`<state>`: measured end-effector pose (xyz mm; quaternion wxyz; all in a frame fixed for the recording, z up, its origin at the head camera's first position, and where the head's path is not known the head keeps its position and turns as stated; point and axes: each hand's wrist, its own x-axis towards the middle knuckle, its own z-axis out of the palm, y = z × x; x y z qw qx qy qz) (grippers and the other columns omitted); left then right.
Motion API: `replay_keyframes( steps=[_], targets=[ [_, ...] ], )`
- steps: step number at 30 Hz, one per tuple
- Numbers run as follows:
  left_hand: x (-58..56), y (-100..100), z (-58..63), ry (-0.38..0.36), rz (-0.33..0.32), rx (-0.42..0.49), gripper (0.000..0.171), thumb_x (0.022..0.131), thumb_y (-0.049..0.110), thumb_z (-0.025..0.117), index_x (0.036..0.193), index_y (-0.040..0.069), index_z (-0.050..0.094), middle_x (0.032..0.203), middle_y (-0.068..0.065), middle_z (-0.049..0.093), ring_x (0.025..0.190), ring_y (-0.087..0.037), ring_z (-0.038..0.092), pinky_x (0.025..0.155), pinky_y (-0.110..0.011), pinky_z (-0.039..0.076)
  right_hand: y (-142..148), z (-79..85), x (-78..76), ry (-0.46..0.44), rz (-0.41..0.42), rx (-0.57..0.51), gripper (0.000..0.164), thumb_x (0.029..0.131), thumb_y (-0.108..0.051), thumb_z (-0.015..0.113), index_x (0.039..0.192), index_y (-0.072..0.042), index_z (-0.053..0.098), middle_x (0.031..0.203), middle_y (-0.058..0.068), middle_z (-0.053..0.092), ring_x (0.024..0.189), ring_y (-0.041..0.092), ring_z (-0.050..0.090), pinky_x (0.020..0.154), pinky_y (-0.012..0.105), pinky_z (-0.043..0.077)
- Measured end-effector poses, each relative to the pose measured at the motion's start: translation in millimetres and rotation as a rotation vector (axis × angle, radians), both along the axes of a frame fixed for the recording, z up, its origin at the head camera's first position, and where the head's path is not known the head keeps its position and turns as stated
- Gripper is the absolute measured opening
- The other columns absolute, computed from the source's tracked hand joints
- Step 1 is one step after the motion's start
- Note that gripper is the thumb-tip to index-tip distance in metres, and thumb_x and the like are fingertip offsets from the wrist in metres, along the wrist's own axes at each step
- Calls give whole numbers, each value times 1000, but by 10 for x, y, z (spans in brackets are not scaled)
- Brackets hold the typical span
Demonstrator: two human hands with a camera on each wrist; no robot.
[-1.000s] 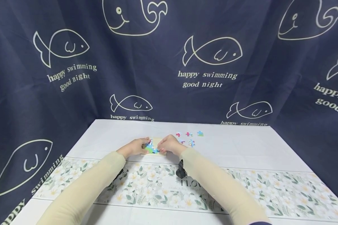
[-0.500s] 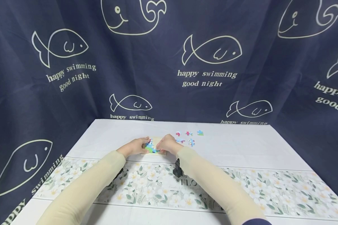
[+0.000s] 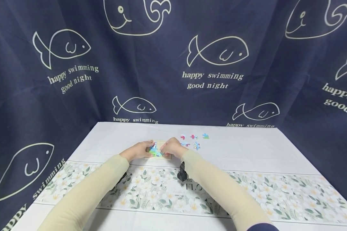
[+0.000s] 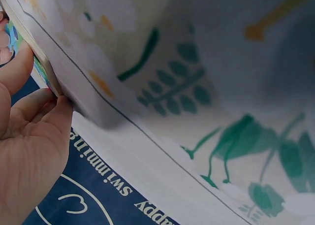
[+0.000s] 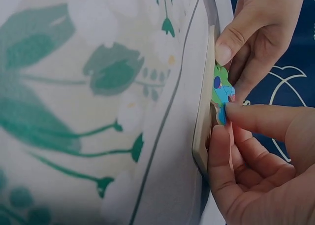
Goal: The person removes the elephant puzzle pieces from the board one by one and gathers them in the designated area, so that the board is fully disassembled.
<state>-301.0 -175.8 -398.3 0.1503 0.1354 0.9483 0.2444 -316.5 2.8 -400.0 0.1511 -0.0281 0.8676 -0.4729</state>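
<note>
a person is apparently fitting a blue piece (image 5: pixel 221 115) into a puzzle tray (image 5: pixel 203 116).

the left hand (image 3: pixel 139 150) is gripping the tray's left end, thumb and fingers closing around it; the right hand (image 3: pixel 173 147) is pinching the blue piece between thumb and forefinger at the tray's near side, and i cannot tell whether it is sitting flush. placed pieces (image 3: pixel 154 151) are covering the left part, bare board showing beside them. the next move, i'd judge, is calling for lining up the knobs and pressing down while the left hand is steadying the tray. five loose pieces (image 3: pixel 194 136) are lying on the table (image 3: pixel 237 150), beyond and right of the right hand, whose fingers are hiding some of the tray. a navy curtain (image 3: pixel 167 67) is hanging behind.
</note>
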Motion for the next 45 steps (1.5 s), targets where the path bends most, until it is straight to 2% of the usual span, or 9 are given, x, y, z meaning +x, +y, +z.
replay_keyframes(
  steps=[9, 17, 22, 28, 31, 35, 38, 45],
  targets=[
    [-22, -8, -11, -9, 11, 10, 69, 89, 19, 68, 147, 1, 37, 160, -12, 24, 148, -33, 20, 122, -48, 19, 50, 33, 28, -62, 66, -74, 14, 82, 4, 68, 95, 1, 73, 75, 1, 61, 58, 9, 54, 59, 20, 51],
    [-27, 7, -4, -6, 2, 3, 69, 89, 22, 68, 147, 1, 37, 160, -12, 25, 148, -34, 21, 122, -48, 19, 111, -1, 8, -90, 53, -95, 17, 86, -5, 69, 102, -3, 74, 88, 1, 69, 67, 10, 57, 63, 19, 51],
    [-42, 21, 15, 13, -12, -18, 68, 90, 22, 68, 147, 0, 37, 159, -13, 26, 148, -34, 21, 122, -48, 19, 146, 2, -38, -126, 29, -150, 20, 87, -7, 69, 106, -3, 73, 82, -1, 66, 68, 9, 57, 67, 20, 51],
    [-41, 26, -3, 27, -12, -15, 69, 90, 21, 69, 146, -2, 37, 158, -15, 28, 146, -36, 24, 122, -49, 20, 162, -33, -73, -141, 40, -255, 12, 86, -1, 68, 97, -1, 72, 70, 0, 62, 59, 7, 55, 65, 21, 55],
    [-21, 10, -50, 44, -12, -16, 70, 89, 20, 70, 145, -5, 37, 157, -18, 30, 145, -38, 26, 121, -50, 22, 147, -74, -66, -152, 50, -262, 12, 86, 0, 67, 98, -1, 72, 70, 0, 61, 58, 7, 54, 64, 20, 55],
    [19, 1, -98, 72, -4, -38, 69, 89, 20, 71, 144, -7, 38, 155, -20, 33, 143, -38, 30, 120, -49, 25, 126, -104, -24, -167, 31, -231, 17, 88, -2, 66, 104, -1, 70, 74, -2, 61, 62, 8, 55, 61, 18, 49],
    [50, 18, -91, 102, 11, -66, 66, 88, 22, 71, 141, -7, 43, 153, -20, 36, 142, -38, 33, 119, -48, 28, 124, -101, -7, -161, 18, -224, 18, 88, -4, 67, 106, -1, 70, 77, -2, 62, 66, 9, 56, 61, 18, 46],
    [116, 100, -52, 208, 54, -142, 53, 88, 21, 71, 129, -9, 56, 141, -24, 50, 132, -39, 47, 113, -47, 38, 151, -76, -7, -146, -3, -258, 19, 89, -2, 66, 107, 2, 69, 80, -1, 65, 66, 9, 57, 65, 17, 53]
  ],
)
